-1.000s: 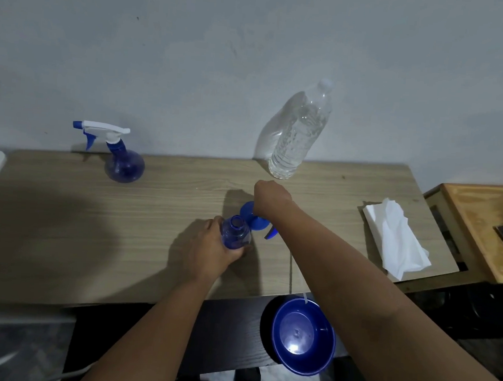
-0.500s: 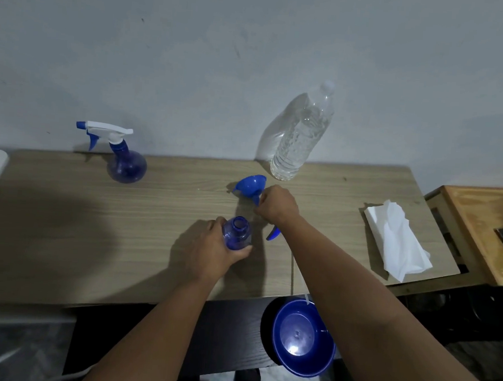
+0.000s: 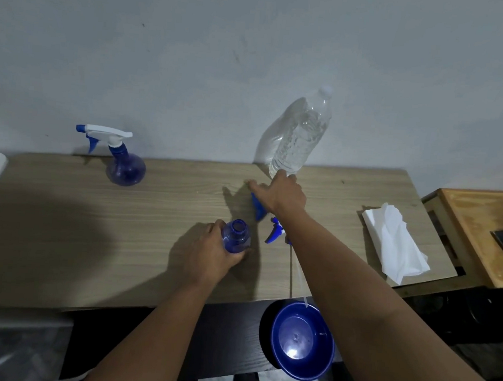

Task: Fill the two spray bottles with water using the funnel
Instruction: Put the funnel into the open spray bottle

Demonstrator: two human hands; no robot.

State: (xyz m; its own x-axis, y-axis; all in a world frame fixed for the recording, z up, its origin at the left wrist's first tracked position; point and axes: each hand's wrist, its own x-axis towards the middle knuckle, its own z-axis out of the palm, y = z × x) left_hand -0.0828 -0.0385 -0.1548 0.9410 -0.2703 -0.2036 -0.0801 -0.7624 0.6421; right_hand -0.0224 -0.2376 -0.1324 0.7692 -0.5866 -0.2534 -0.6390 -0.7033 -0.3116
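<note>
Funnel (image 3: 258,208) under right hand (image 3: 280,192) (left hand (image 3: 213,253) grips open bottle (image 3: 236,237)).

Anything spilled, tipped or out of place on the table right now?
No spill shows. The spray head lies on its side on the table, unscrewed from the open bottle in the left hand; its tube reaches past the table edge. The right hand covers the funnel.

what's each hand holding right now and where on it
The left hand grips the open spray bottle around its round body, neck free. The right hand covers the blue funnel on the table; whether it actually grips it cannot be told.
</note>
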